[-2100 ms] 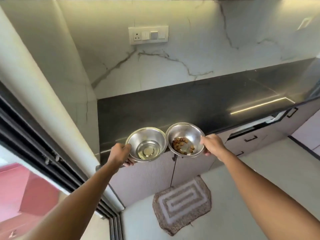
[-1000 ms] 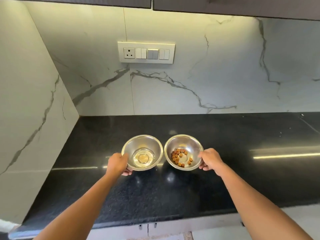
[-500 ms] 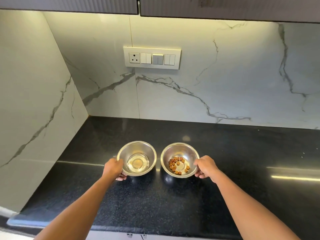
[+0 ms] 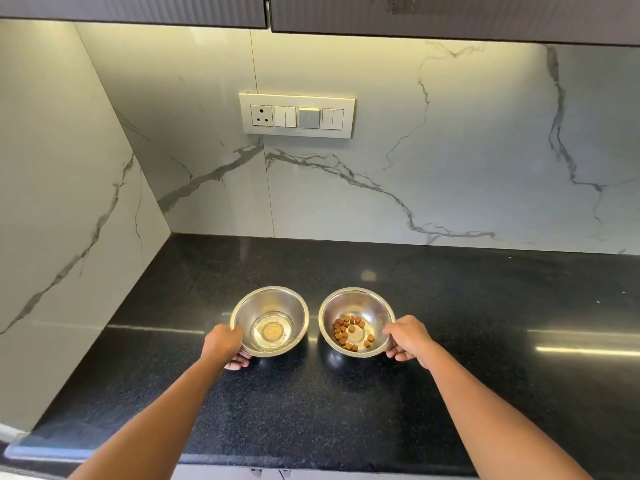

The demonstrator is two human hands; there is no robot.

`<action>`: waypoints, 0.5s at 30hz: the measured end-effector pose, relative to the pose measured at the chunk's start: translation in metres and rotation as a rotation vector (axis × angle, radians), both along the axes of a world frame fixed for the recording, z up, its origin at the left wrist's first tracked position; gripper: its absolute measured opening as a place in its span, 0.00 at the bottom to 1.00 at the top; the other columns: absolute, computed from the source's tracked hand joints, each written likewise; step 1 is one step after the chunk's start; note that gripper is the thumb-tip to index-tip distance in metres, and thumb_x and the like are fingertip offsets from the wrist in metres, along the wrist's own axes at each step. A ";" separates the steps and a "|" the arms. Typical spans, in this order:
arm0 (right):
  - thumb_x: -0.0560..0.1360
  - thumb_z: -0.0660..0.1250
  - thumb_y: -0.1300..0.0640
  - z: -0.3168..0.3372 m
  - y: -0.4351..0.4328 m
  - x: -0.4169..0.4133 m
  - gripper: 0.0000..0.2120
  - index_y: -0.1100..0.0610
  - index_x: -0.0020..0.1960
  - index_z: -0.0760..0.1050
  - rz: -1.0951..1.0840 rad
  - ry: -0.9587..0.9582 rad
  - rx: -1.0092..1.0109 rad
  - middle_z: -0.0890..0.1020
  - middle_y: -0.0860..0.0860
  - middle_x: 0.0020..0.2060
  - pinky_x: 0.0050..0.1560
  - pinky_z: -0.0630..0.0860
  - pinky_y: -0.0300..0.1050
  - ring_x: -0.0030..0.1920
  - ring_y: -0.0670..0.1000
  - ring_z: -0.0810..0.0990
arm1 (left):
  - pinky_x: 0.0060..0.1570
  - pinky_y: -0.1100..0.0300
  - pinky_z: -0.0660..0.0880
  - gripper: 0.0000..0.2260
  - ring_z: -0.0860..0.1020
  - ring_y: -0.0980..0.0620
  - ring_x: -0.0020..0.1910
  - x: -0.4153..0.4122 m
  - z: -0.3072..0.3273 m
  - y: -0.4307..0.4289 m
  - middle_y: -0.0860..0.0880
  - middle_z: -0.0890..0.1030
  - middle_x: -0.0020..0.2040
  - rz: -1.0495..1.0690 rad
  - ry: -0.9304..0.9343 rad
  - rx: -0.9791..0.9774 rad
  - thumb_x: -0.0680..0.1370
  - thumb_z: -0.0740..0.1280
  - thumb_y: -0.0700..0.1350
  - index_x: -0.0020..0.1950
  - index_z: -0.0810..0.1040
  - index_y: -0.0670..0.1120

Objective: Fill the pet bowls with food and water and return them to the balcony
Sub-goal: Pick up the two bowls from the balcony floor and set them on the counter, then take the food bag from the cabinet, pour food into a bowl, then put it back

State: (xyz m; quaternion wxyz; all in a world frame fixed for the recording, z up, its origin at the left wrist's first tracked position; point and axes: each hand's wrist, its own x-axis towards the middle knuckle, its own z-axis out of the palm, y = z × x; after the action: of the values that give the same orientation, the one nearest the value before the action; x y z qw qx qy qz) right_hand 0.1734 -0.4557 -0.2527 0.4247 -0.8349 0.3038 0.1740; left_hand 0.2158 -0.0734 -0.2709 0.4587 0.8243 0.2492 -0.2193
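Two steel bowls sit side by side on a black counter (image 4: 485,323), a narrow gap between them, both well in front of the switch panel (image 4: 297,115) on the marble wall (image 4: 433,174).

The water bowl (image 4: 269,321) lies below and slightly left of the panel. It holds a shallow pool of clear water at its bottom. The left hand (image 4: 225,344) grips its near-left rim: the thumb lies over the rim's top edge, and the fingers (image 4: 239,362) curl under the bowl's outer wall, their tips showing just beneath it. The fingers are closed together around the rim, clamped on it.

The food bowl (image 4: 356,322) lies below and slightly right of the panel. Inside, brown kibble (image 4: 348,332) forms a loose scatter across the left and near parts of the bottom, leaving most of the metal bare. The right hand (image 4: 408,337) holds the near-right rim: the thumb rests on the rim's top, and the fingers (image 4: 398,355) wrap below the outer wall, bent and close together, pinching the rim.

Whether the bowls rest fully on the counter or hang just above it cannot be told; dark reflections show right under each.

Both forearms reach in from the near edge of the counter. Dark cabinets (image 4: 450,12) hang above the panel, with a lit strip beneath them.
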 end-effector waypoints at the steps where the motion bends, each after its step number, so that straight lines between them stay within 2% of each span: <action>1: 0.81 0.65 0.58 0.000 0.000 0.000 0.10 0.61 0.49 0.83 0.006 0.005 -0.006 0.88 0.54 0.31 0.35 0.83 0.44 0.31 0.49 0.87 | 0.28 0.58 0.80 0.21 0.86 0.44 0.29 0.000 0.001 0.000 0.39 0.87 0.33 -0.007 0.011 0.004 0.83 0.56 0.44 0.41 0.84 0.34; 5: 0.81 0.64 0.56 0.000 0.000 0.001 0.12 0.61 0.48 0.83 0.023 0.021 -0.039 0.88 0.53 0.31 0.36 0.84 0.43 0.31 0.48 0.87 | 0.28 0.59 0.80 0.20 0.86 0.45 0.29 -0.001 0.004 0.001 0.42 0.87 0.32 -0.017 0.028 0.038 0.81 0.58 0.45 0.41 0.85 0.35; 8: 0.83 0.63 0.52 0.001 -0.001 0.002 0.15 0.61 0.48 0.83 0.031 0.015 -0.084 0.88 0.52 0.31 0.38 0.85 0.44 0.31 0.48 0.87 | 0.31 0.55 0.83 0.20 0.86 0.43 0.30 -0.004 0.009 0.000 0.43 0.86 0.31 -0.013 0.003 0.073 0.81 0.60 0.48 0.43 0.84 0.35; 9: 0.83 0.63 0.51 0.002 -0.001 0.002 0.15 0.60 0.48 0.82 0.041 0.012 -0.111 0.88 0.52 0.31 0.38 0.85 0.45 0.31 0.48 0.87 | 0.36 0.52 0.85 0.21 0.86 0.43 0.32 -0.005 0.013 0.000 0.42 0.87 0.34 -0.027 -0.022 0.120 0.81 0.61 0.51 0.46 0.83 0.35; 11: 0.83 0.62 0.47 0.010 -0.001 0.001 0.15 0.58 0.49 0.80 0.104 0.002 -0.249 0.89 0.52 0.37 0.42 0.87 0.48 0.36 0.50 0.88 | 0.48 0.49 0.84 0.22 0.86 0.40 0.48 -0.007 0.023 -0.001 0.40 0.87 0.50 -0.082 -0.092 0.300 0.81 0.62 0.56 0.59 0.79 0.38; 13: 0.83 0.62 0.45 0.022 -0.001 0.003 0.15 0.55 0.57 0.78 0.219 -0.055 -0.482 0.85 0.52 0.50 0.51 0.85 0.52 0.48 0.53 0.86 | 0.58 0.46 0.80 0.24 0.81 0.38 0.61 -0.002 0.034 -0.002 0.39 0.80 0.64 -0.133 -0.191 0.438 0.81 0.64 0.57 0.69 0.72 0.41; 15: 0.82 0.64 0.45 0.039 -0.001 0.010 0.19 0.54 0.68 0.74 0.282 -0.194 -0.585 0.80 0.53 0.62 0.59 0.80 0.52 0.62 0.56 0.81 | 0.63 0.44 0.78 0.24 0.77 0.39 0.65 0.008 0.054 -0.005 0.39 0.76 0.68 -0.173 -0.339 0.523 0.81 0.65 0.55 0.72 0.70 0.42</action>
State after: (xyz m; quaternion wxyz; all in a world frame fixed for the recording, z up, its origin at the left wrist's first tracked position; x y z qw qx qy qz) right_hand 0.1832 -0.4563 -0.2138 0.1657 -0.9679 0.1805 0.0562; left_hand 0.2234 -0.0786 -0.2170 0.2458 0.9571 0.1464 -0.0455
